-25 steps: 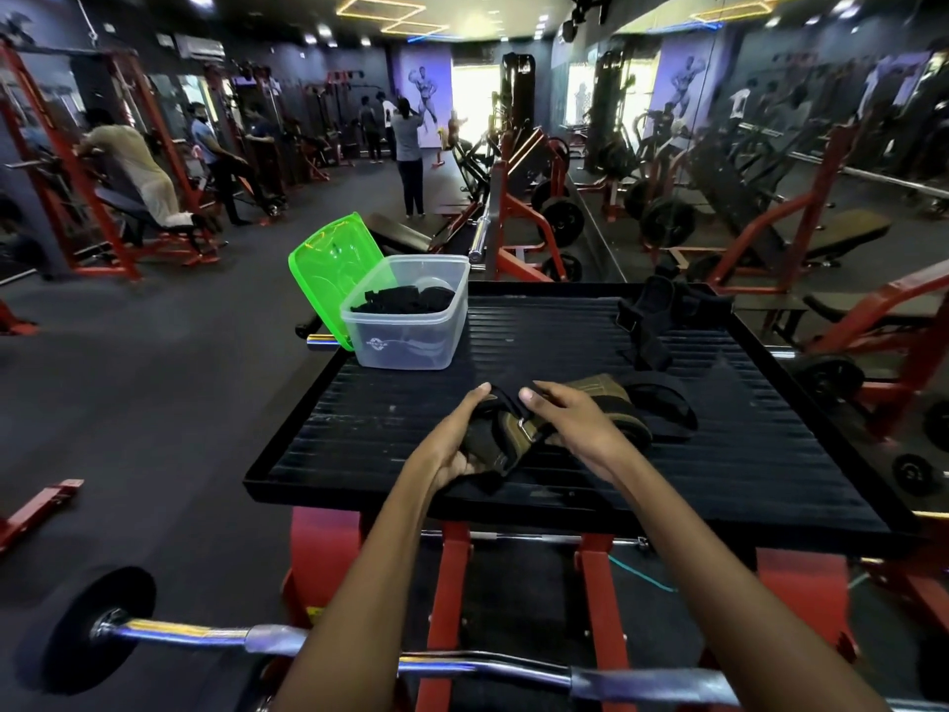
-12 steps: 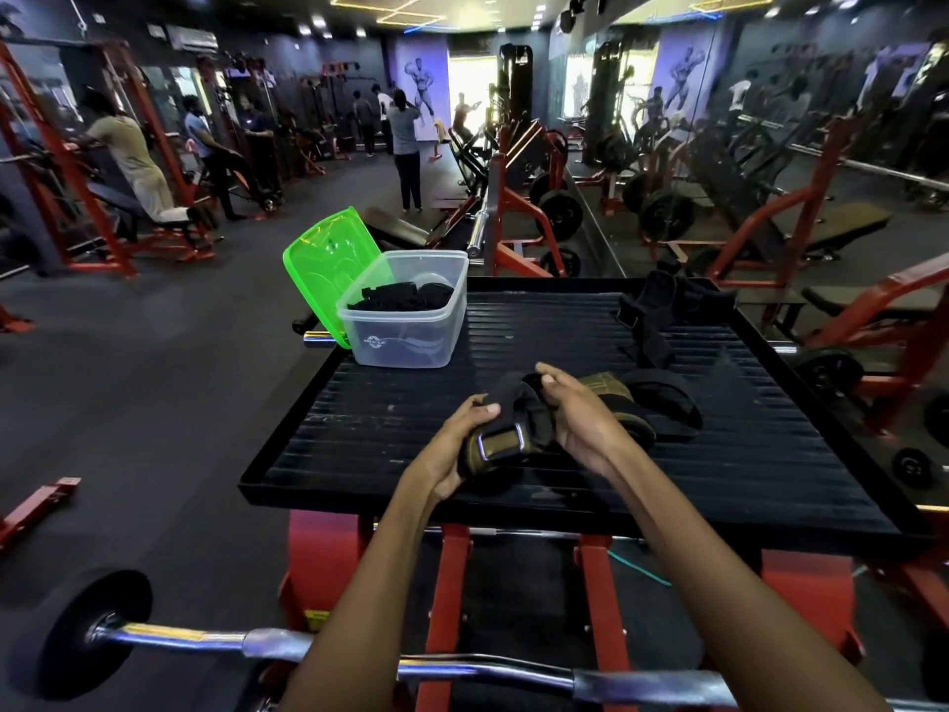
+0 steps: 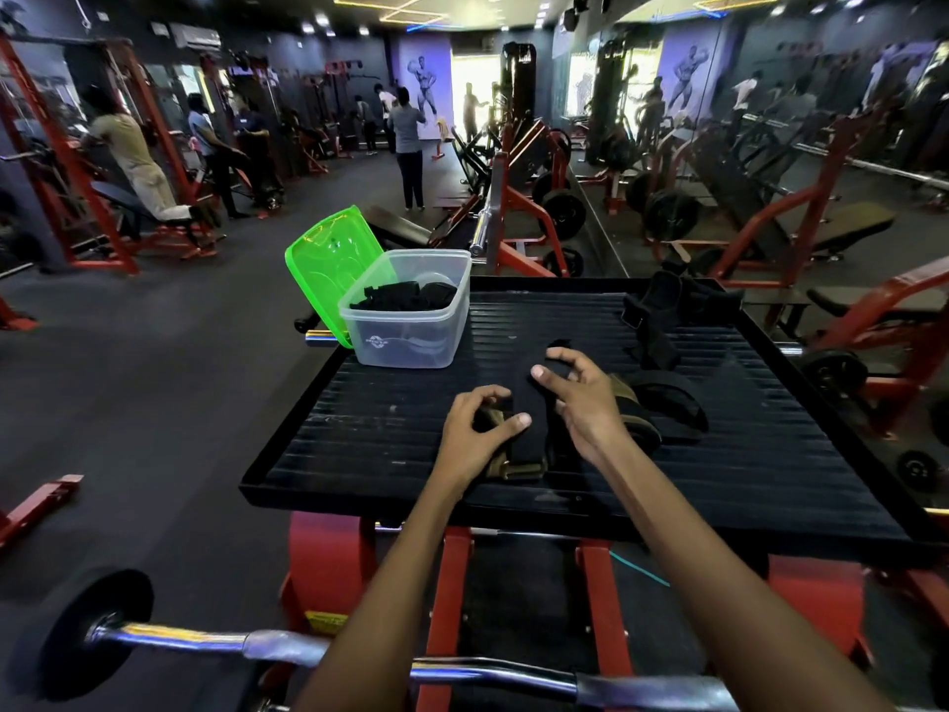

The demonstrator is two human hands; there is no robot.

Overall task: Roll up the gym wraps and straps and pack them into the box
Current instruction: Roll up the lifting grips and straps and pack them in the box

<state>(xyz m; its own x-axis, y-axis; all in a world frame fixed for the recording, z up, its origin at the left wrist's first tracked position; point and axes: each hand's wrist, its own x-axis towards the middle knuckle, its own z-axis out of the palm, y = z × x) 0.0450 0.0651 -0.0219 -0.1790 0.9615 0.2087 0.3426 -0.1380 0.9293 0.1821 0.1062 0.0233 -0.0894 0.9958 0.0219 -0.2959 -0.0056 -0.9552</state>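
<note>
Black ribbed table (image 3: 359, 444) w/ raised rim carries everything. Landmark: clear plastic box (image 3: 411, 326), sitting at the table's far-left corner. Inside the box: black rolled wraps (image 3: 405, 295), already packed. Translucent green lid (image 3: 328, 264) leans tilted against the box's left side, off the table edge.

Nearer the camera than the box, approx. mid-table at the near rim: a black and tan wrist wrap (image 3: 529, 418) lies flat, black panel up, tan strap end w/ buckle poking out by the near rim. Left hand (image 3: 475, 434) rests on the wrap's left part, fingers curled, thumb pressed on the black panel, pinching the tan part. Right hand (image 3: 580, 398) is on the wrap's right side, fingers bent, thumb tip on the black panel, fingertips at its far end; whether it truly grasps or just presses, can't tell for sure.

Right of the box, beyond the right hand: second tan and black strap loop (image 3: 662, 408) lying on the table, touching the first. Farther right of the box, at the far rim: heap of black straps (image 3: 667, 310), unrolled.

Chrome barbell (image 3: 308, 650) w/ black plate crosses below the table, nearest the camera.
</note>
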